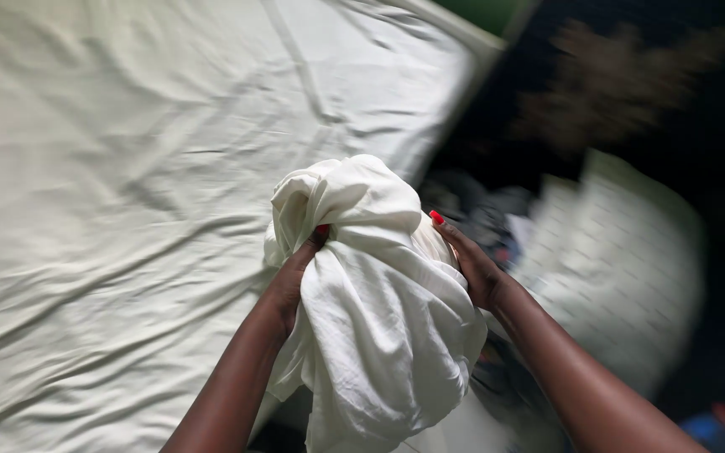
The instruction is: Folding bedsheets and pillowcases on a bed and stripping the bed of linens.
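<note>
Over the bed's [86, 210] right edge I hold the white cloth [379, 310] bunched between both hands: left hand [291, 281] and right hand [472, 268] each closed on it. It is gathered up, unfolded, and the sheet lies creased.

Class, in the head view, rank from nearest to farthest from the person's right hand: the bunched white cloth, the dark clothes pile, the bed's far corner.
1. Bunched white cloth, held by right hand.
2. Dark clothes pile, just beyond it.
3. Bed's far corner, top.

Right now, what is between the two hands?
In the head view, a bunched white cloth fills the gap between the left hand and the right hand; both grip it.
</note>
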